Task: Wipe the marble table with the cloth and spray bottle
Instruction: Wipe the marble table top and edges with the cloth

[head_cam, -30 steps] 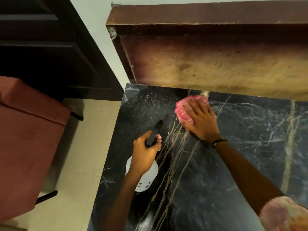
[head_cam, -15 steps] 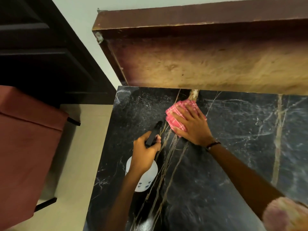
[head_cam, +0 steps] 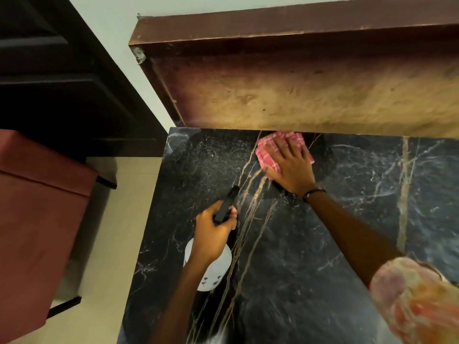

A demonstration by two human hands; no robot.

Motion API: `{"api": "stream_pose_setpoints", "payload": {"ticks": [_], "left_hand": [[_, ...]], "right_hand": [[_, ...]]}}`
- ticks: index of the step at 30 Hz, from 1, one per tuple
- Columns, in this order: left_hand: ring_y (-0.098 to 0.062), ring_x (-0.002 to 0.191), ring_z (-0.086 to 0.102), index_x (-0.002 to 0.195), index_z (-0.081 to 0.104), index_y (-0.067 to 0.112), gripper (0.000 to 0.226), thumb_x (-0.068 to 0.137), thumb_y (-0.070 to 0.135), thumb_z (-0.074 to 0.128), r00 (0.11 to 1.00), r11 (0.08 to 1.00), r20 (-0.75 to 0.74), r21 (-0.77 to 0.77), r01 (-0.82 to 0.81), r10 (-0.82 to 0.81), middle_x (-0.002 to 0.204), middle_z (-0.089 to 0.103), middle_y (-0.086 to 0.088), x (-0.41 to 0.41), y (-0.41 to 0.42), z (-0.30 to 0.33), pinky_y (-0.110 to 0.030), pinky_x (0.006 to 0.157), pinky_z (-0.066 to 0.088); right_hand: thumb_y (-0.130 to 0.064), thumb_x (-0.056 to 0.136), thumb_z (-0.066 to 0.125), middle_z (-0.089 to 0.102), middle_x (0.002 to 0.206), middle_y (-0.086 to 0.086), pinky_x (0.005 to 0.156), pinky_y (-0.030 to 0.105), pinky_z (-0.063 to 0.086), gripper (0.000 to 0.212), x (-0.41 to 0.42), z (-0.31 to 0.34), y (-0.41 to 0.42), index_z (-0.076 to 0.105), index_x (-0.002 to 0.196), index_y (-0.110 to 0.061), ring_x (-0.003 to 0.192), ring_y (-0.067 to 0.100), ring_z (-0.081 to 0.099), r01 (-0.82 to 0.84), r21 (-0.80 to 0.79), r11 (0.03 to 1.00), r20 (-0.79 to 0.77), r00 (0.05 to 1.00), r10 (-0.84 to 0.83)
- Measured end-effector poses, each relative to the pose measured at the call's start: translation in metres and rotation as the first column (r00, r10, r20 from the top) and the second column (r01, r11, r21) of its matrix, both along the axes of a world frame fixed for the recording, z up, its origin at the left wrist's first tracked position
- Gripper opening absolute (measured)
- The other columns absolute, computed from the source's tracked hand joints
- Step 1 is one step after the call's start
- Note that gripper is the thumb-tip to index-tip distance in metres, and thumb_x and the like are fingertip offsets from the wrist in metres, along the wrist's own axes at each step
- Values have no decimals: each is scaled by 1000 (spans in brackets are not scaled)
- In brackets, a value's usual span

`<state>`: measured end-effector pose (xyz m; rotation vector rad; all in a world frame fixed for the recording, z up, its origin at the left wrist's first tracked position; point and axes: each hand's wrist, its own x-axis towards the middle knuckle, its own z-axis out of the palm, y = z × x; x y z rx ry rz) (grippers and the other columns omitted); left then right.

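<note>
Right hand (head_cam: pixel 289 167) spread flat, fingers splayed, pressing the pink cloth (head_cam: pixel 269 155) onto the black marble table (head_cam: pixel 310 269) at its far edge, just under the wooden board (head_cam: pixel 298 90). Left hand (head_cam: pixel 211 239) wrapped around the spray bottle (head_cam: pixel 213 271), black nozzle pointing toward the cloth, near the table's left edge.

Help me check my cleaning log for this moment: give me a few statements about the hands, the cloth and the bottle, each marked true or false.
1. The right hand presses the pink cloth flat on the marble table. True.
2. The left hand is empty. False: it grips the spray bottle by its black trigger head.
3. The cloth lies near the table's far edge, just below the wooden panel. True.
4. The spray bottle's body is red. False: it is white.
5. A dark band circles the right wrist. True.
</note>
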<state>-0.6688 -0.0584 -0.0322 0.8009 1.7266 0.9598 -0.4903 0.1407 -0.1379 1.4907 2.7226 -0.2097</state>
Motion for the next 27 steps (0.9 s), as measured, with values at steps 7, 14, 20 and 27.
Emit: {"api": "stream_pose_setpoints", "payload": {"ticks": [7,14,20,27], "left_hand": [[-7,42,39,74,64,17,22,84,-1,58,1000,999,-11,-30,-24,24,63,57,-10,6,-10,0,-23,45,31],[-4,44,45,72,63,19,24,84,-2,58,1000,998,2,-50,-29,29,69,59,-8,8,-22,2,-18,48,36],[-9,42,39,71,63,20,27,81,-4,56,1000,997,-25,-69,-19,17,69,57,-15,12,-28,-3,-24,47,34],[-4,39,40,74,64,20,25,84,-2,56,1000,998,14,-59,-19,20,71,57,-15,11,-48,-2,-21,45,34]], "right_hand": [[-70,93,9,27,158,8,114,56,24,73,99,4,-53,22,150,-27,146,33,19,31,14,999,-15,999,-31],[-72,88,16,24,158,12,112,67,15,78,18,5,-33,28,150,-26,144,41,21,171,-12,985,-2,985,-171],[-65,95,22,27,157,6,116,60,17,64,24,-1,-138,32,148,-31,148,33,14,-159,36,987,-45,986,160],[-67,94,11,29,158,6,115,57,20,69,63,8,-111,29,149,-30,147,32,17,147,-23,989,-9,989,-147]]}}
